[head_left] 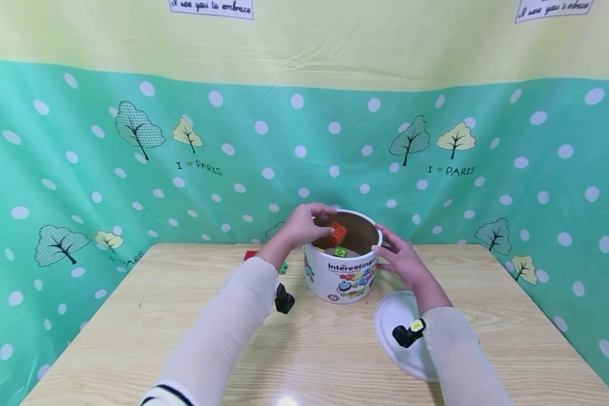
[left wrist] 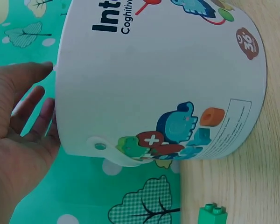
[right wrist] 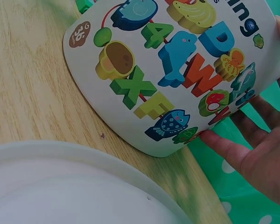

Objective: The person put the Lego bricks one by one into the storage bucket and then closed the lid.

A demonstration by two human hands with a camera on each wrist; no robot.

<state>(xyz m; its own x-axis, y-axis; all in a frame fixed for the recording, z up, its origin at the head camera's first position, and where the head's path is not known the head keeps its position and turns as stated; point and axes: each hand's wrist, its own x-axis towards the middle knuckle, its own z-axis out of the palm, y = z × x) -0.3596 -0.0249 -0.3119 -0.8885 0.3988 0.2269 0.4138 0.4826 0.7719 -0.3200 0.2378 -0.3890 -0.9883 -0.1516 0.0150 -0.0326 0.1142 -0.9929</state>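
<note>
A white toy bucket [head_left: 339, 279] printed with "Interesting" stands on the table, its top uncovered. My left hand [head_left: 304, 224] reaches over its left rim, thumb and fingers apart. An orange-red block [head_left: 338, 233] shows inside the mouth, right beside the thumb tip. Below it lies a light-green block [head_left: 339, 252]. In the left wrist view the fingertips of my left hand [left wrist: 28, 116] pass behind the rim, so the block is hidden there. My right hand [head_left: 402, 256] holds the bucket's right side, thumb at the rim; in the right wrist view its fingers [right wrist: 228, 148] lie against the printed wall.
A round white lid [head_left: 396, 344] lies on the table under my right forearm. Left of the bucket are a red piece [head_left: 250, 255] and a green block [left wrist: 212, 215], partly behind my left arm. A green dotted curtain [head_left: 284, 141] hangs behind the table.
</note>
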